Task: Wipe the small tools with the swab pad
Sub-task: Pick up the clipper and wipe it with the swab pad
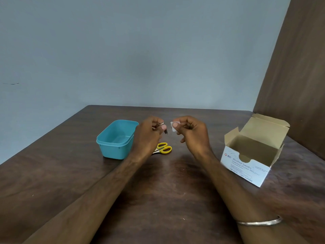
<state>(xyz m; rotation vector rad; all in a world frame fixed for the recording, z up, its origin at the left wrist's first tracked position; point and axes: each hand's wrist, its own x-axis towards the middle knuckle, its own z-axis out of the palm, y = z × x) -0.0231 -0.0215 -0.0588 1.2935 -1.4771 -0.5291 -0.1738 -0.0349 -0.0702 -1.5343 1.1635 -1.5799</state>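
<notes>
At left of centre I saw a teal plastic tub standing on the dark wooden table, its lid off and its inside showing. Just right of it, my left hand was raised above the table, fingers curled round a small metal tool, which looked like a nail clipper; its tip pointed down between the hands. Below that hand, yellow-handled scissors lay flat on the table, partly hidden by the wrist. At mid-frame my right hand pinched a small white swab pad between thumb and forefinger, the pad just beside the tool but apart from it. A metal bangle circled the right forearm at lower right. At far right, an alcohol swab box stood with its flaps raised.
</notes>
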